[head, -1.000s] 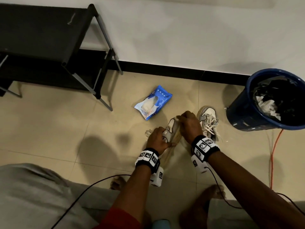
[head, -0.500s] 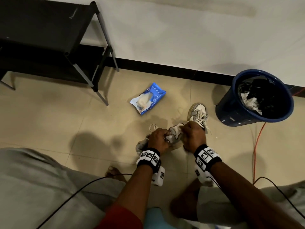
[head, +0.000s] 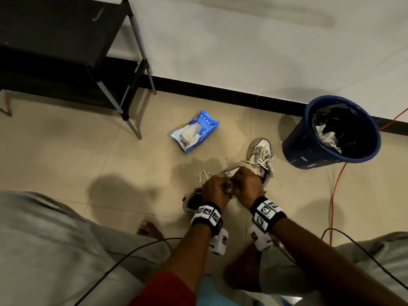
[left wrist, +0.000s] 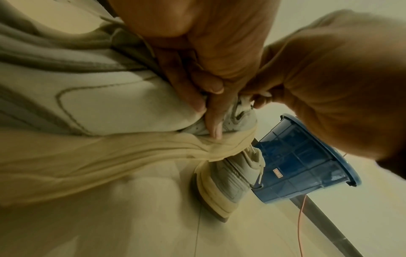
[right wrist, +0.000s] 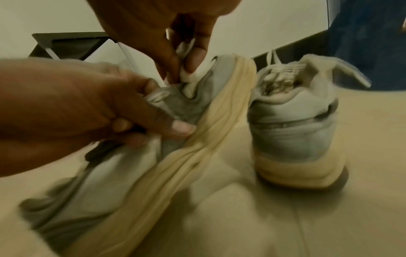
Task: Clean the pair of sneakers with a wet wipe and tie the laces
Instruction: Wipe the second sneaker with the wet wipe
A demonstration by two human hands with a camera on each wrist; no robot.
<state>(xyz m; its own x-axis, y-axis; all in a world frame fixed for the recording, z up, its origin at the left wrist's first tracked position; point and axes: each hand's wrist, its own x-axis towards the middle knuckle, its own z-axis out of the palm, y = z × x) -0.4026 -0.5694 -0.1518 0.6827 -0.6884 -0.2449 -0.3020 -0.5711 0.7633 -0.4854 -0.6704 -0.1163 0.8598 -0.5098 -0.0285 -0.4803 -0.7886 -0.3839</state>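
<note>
Wiping the tilted sneaker, with its pair and supplies beyond.
I curl my left hand round the near sneaker to steady it while my right hand fingers pinch the wet wipe against its upper; farther off, on the floor, stand the second sneaker, wipe pack and bin.

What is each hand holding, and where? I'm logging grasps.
Left hand grips the tilted sneaker at its upper; right hand pinches a white wipe against it.
</note>
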